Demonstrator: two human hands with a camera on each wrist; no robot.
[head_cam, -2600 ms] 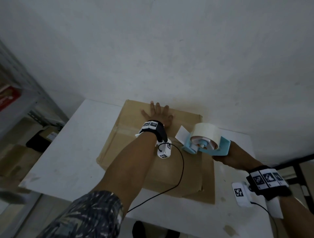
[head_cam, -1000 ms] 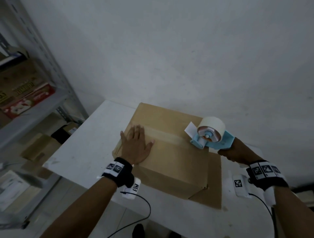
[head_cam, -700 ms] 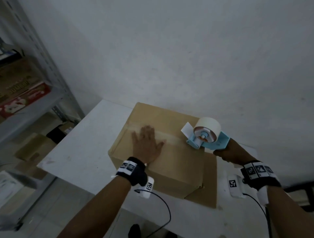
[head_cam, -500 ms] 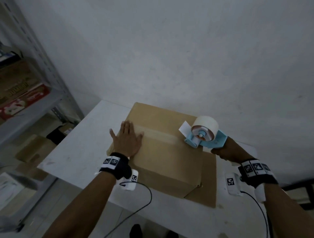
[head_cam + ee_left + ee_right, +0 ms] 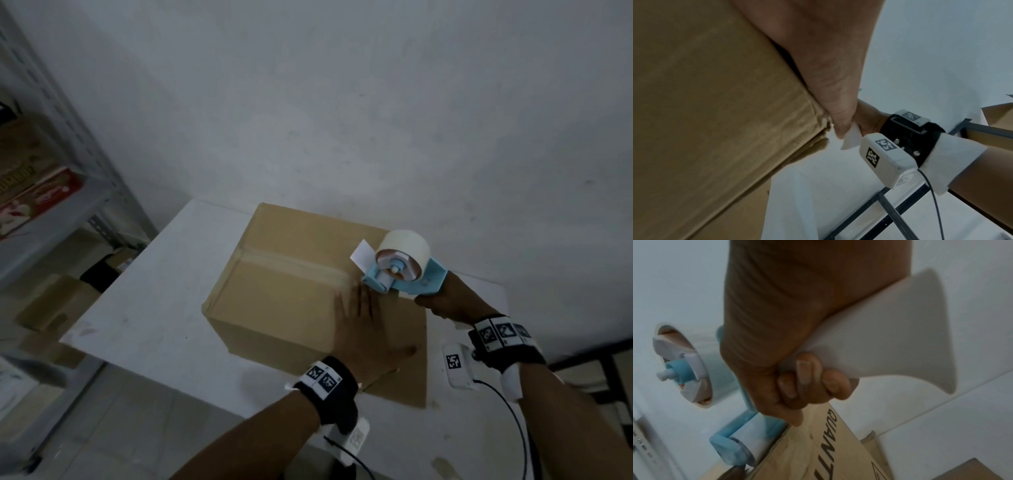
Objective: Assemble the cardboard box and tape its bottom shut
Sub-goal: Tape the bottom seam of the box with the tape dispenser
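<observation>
Standing on the white table [image 5: 164,291] is one cardboard box [image 5: 281,294], a single tape strip [image 5: 291,265] across its top. The left hand [image 5: 366,339] lies flat, fingers spread, on the box's right end. Just right, the right hand [image 5: 445,301] grips one blue tape dispenser [image 5: 404,270], its front at the box's edge.

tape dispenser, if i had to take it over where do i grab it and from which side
Probably by the white handle behind the tape dispenser, where the right hand grips it now. Come from the box's right end: roll and roller face the other way, toward the seam.
</observation>
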